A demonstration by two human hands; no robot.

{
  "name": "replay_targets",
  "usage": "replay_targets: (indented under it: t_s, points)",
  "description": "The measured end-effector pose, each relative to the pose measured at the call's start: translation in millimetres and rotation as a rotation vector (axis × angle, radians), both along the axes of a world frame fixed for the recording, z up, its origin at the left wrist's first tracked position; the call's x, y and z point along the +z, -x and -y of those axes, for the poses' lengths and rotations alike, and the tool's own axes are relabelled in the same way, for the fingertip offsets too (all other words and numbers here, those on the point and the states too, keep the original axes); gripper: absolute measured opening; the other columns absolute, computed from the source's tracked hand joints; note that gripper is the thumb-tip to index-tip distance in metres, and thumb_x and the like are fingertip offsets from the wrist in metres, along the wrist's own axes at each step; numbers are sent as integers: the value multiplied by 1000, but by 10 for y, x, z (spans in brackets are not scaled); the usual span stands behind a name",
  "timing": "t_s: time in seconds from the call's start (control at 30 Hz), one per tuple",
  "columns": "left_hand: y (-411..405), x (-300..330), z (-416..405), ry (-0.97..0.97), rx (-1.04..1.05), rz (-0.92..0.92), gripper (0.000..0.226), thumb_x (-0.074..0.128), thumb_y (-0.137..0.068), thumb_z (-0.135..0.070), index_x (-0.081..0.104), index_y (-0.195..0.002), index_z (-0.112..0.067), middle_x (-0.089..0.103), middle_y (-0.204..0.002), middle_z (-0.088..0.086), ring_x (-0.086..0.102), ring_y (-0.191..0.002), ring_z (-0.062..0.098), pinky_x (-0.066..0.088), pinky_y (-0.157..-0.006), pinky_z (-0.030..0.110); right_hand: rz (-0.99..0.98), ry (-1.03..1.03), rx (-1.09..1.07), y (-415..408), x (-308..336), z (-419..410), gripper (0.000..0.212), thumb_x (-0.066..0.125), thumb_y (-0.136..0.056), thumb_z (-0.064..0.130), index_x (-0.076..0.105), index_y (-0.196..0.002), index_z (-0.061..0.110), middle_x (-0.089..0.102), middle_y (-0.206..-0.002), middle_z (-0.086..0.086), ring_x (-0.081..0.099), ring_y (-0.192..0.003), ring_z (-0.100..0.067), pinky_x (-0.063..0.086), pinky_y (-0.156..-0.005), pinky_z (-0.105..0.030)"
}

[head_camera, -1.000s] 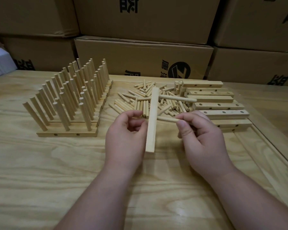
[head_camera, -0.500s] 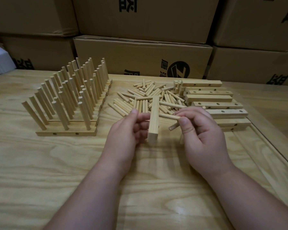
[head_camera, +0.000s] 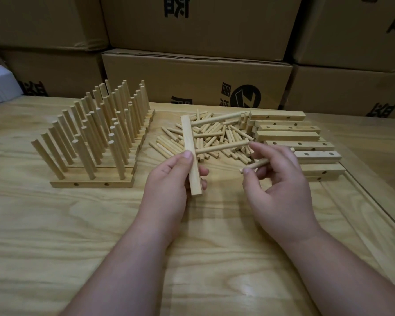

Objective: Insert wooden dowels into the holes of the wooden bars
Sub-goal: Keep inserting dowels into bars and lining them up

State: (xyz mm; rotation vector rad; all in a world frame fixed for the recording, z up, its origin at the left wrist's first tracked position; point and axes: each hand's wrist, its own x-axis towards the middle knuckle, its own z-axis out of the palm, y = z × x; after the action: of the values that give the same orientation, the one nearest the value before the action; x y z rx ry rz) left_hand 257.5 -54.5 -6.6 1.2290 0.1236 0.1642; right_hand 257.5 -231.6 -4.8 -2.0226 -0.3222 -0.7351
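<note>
Pale wood bar (head_camera: pixel 190 153) in left hand (head_camera: pixel 169 179), 2 dowels (head_camera: pixel 221 147) inserted.

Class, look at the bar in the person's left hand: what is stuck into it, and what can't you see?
Two dowels project sideways from the held bar, one near its far end and one mid-length. The holes themselves are hidden, and the left hand covers the bar's lower part.

dim, soft overhead light; faint glare on table (head_camera: pixel 244 290); wide-angle edges bend
</note>
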Motion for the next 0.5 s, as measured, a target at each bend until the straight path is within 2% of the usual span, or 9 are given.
replay_targets:
  t_s: [0.1,0.17,0.23,0.37,0.5]
  points:
    - [-23,12,-6,108,36,-5,28,54,-104,-29,75,-94,-14,74,-80,7,66,-62,18,60,-75,37,-31,44,17,2,6,-20,50,66,-85,2,63,-128,28,51,-115,13,58,-91,-9,44,-81,-7]
    - [-30,21,13,253,17,-13,29,53,-104,-29,71,-108,-6,72,-77,7,65,-61,18,61,-74,36,-6,86,3,-7,4,-21,49,64,-85,-3,65,-126,25,53,-115,11,58,-94,-4,43,-82,-5]
    - [-37,20,41,312,-27,-23,32,53,-103,-29,68,-115,-3,71,-77,7,65,-61,19,61,-78,39,0,125,-12,-18,-4,-19,44,66,-86,-2,68,-122,22,56,-111,10,58,-94,0,44,-80,-5]
    - [-35,9,77,307,-88,-39,33,52,-102,-30,67,-118,-5,71,-77,6,65,-59,18,54,-84,45,6,111,-22,-25,-29,5,26,73,-89,9,75,-112,22,64,-103,16,62,-79,1,43,-70,-3]
    - [-42,14,84,329,-102,-70,32,49,-104,-30,70,-113,-8,69,-76,7,62,-57,19,49,-76,39,46,24,44,-7,-16,6,23,72,-90,17,75,-111,26,59,-112,8,59,-74,-6,43,-70,-6]
